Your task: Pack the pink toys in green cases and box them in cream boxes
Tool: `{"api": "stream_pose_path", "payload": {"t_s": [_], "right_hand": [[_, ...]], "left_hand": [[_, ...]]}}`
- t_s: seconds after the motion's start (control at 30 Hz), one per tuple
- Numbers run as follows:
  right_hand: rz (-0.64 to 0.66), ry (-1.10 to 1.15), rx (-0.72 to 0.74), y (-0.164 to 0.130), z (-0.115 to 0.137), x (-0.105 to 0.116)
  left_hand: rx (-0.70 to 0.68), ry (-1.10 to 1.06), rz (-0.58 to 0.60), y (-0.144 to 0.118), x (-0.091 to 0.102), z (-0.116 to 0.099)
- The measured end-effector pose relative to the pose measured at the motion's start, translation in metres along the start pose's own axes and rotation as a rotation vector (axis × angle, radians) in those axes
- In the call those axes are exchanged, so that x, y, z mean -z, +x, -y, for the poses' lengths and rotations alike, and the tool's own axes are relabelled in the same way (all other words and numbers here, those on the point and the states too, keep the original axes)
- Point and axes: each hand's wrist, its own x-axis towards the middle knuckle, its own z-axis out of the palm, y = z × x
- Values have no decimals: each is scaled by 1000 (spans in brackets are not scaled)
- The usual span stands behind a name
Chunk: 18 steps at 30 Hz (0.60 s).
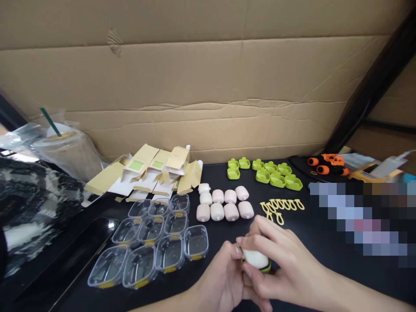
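Two hands met low in the head view over the black table (325, 242): the left hand (224, 281) and the right hand (282, 264) both closed around a small white case (256, 258). It looked smooth and rounded, with a green edge along its underside. Pink cases (224, 203), green shells (269, 172) and clear trays (156, 242) lay beyond.
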Motion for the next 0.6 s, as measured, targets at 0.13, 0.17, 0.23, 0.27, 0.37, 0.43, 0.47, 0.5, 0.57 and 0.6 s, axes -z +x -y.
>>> {"api": "stream_pose_path", "payload": {"t_s": [0.13,0.17,0.23,0.27,0.37,0.43,0.47,0.5,0.57,0.6], "right_hand": [[25,-54,48,-1,1,1],[33,-59,54,-1,2,1],[46,-58,60,-3,1,1],[47,-53,64,-4,1,1],[37,-41,84,-6,0,0],[28,-30,92,-8,0,0],[28,-22,90,-8,1,0],[33,-11,84,-8,2,0],[43,11,61,-7,3,0],[44,18,49,-6,4,1]], "left_hand": [[-32,-32,63,1,3,2],[-40,-34,73,1,2,3],[-67,-24,72,0,1,3],[-87,-16,64,0,0,3],[-120,18,17,-3,-4,2],[-123,10,-38,-4,-6,1],[-119,-3,-67,-5,-7,0],[-114,-22,-91,-5,-7,0],[-98,-51,-121,-6,-7,0],[-87,-57,-125,-6,-6,1]]}}
